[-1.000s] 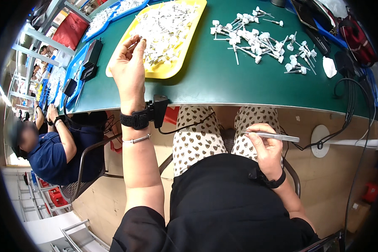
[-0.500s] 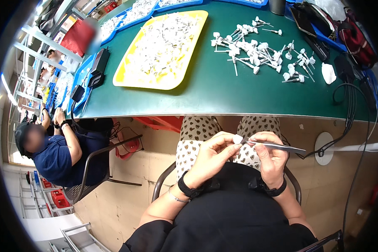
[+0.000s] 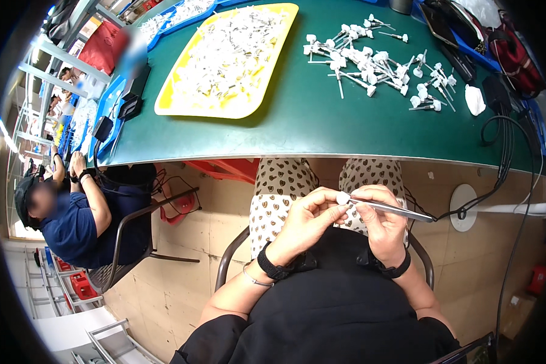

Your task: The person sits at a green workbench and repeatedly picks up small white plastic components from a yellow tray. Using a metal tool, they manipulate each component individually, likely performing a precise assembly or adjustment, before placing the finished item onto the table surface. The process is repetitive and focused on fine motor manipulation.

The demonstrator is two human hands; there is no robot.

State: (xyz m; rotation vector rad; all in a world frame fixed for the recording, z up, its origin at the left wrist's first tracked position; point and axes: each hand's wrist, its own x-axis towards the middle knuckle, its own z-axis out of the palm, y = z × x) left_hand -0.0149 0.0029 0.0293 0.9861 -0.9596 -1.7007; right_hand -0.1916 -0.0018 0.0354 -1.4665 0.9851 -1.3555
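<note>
The person wears a black top, cream trousers [image 3: 283,188] with dark heart-like spots, black wristbands [image 3: 273,267] on both wrists, and a thin bracelet [image 3: 253,280].

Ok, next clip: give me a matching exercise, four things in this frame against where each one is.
Things:
1. yellow tray
2. small white cap
3. slim metal rod
4. pile of finished white-tipped pins

Places:
A. in the right hand
B. loose on the green table, right of the tray
C. pinched by the left hand
D. on the table's left part

Pairs: 1-D, 2-C, 3-A, 4-B
</note>
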